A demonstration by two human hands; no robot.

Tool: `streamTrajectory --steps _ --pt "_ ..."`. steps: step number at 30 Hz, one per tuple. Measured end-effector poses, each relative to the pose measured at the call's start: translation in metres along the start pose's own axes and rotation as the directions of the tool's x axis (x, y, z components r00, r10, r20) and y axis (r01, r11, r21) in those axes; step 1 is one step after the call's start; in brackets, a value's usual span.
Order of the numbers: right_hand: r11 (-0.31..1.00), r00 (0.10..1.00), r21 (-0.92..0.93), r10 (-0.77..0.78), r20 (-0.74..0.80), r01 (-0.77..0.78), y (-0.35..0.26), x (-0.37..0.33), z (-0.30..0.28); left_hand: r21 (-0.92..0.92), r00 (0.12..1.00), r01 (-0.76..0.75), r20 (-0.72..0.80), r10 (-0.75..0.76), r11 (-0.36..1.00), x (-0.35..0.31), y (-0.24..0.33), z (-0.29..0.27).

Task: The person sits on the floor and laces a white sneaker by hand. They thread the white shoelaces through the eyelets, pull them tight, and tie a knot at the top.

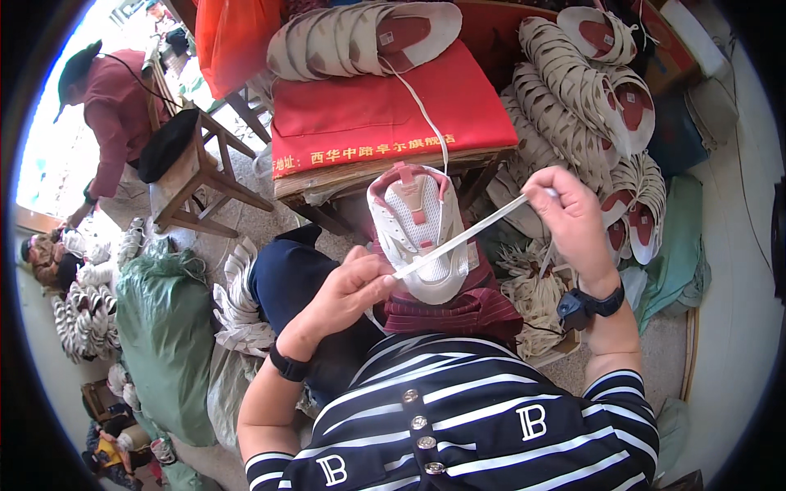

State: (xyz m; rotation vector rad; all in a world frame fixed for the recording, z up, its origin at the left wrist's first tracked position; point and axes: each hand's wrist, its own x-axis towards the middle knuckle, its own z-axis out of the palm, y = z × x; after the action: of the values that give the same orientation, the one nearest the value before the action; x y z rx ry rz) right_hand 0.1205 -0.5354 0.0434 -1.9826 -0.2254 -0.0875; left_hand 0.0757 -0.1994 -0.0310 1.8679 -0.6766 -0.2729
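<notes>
A white shoelace [491, 219] is pulled taut at a slant between my two hands. My left hand [359, 285] is closed on its lower end, close to the toe of a shoe upper. Higher and to the right, my right hand [566, 211] pinches the other end between thumb and fingers. Under the lace lies the white mesh shoe upper [419, 204] with pink lining and tongue trim, its toe toward me. It rests over a maroon striped cloth [446, 317] at my lap. Whether the lace passes through any eyelet cannot be made out.
Ahead stands a low table with a red cloth [385, 114], bearing a row of nested shoe uppers [360, 41]. More stacked uppers [573, 90] and a box of loose laces [532, 307] are at right. At left are a green sack [164, 344], a wooden stool [196, 184] and a bending person [123, 106].
</notes>
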Motion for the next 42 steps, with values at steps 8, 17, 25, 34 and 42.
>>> streamTrajectory --steps 8,17,25,34,42 --pt "0.526 0.875 -0.824 -0.478 -0.079 0.213 0.01 0.017 0.012 -0.452 0.915 0.39 0.093 -0.392 0.802 0.007 0.023 0.017" --pt "0.994 0.871 0.112 -0.067 0.486 0.014 0.012 -0.025 0.087 -0.372 0.886 0.464 0.202 -0.417 0.804 0.036 0.023 0.028" --pt "0.998 0.948 0.07 -0.028 0.318 0.006 0.034 -0.014 0.086 -0.358 0.927 0.179 -0.25 -0.278 0.917 0.027 -0.015 0.046" --pt "0.882 0.946 -0.356 -0.247 0.211 0.31 0.035 -0.02 0.09 -0.033 0.933 0.141 -0.329 -0.144 0.989 0.03 -0.009 0.047" --pt "0.834 0.933 -0.424 -0.288 0.215 0.355 0.037 -0.023 0.095 0.046 0.928 0.052 -0.371 -0.032 0.998 0.036 -0.015 0.055"
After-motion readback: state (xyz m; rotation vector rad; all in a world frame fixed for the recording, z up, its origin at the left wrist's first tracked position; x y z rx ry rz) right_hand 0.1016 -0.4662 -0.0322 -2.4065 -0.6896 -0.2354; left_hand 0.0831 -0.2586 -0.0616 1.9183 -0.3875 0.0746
